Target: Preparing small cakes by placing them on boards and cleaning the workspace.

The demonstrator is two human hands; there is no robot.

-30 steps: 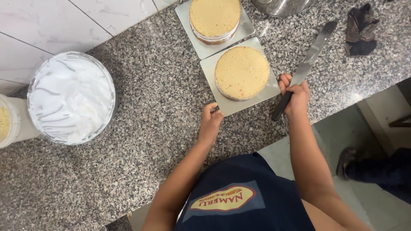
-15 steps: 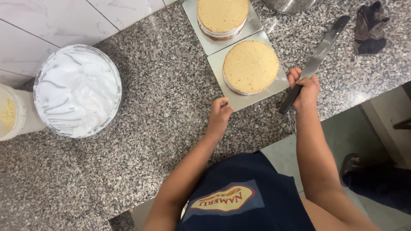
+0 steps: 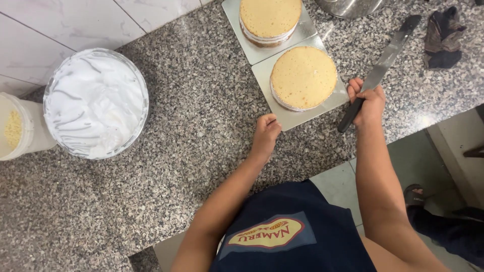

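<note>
Head view, looking straight down: nearest the camera is the person's dark blue apron with a yellow and red patch on it, and both bare forearms reach forward from it over the speckled grey granite table. The left hand rests on the table with its fingers curled loosely under, knuckles just touching the near corner of a square silver cake board. The right hand is wrapped in a fist around the black handle of a long palette knife, whose flat steel blade slants up and away to the right, lying low over the table just beside the board's right edge. On that board sits a round, golden sponge cake with a thin white layer showing at its side. Just beyond it, touching corner to edge, lies a second silver board carrying another round sponge cake, layered with white cream bands. Well apart to the left stands a wide clear bowl of whipped white cream, and at the left edge beside it a white tub with yellow crumbs inside. Farther off, a dark crumpled cloth lies at the upper right, a steel bowl peeks in at the top, and white wall tiles back the table.
</note>
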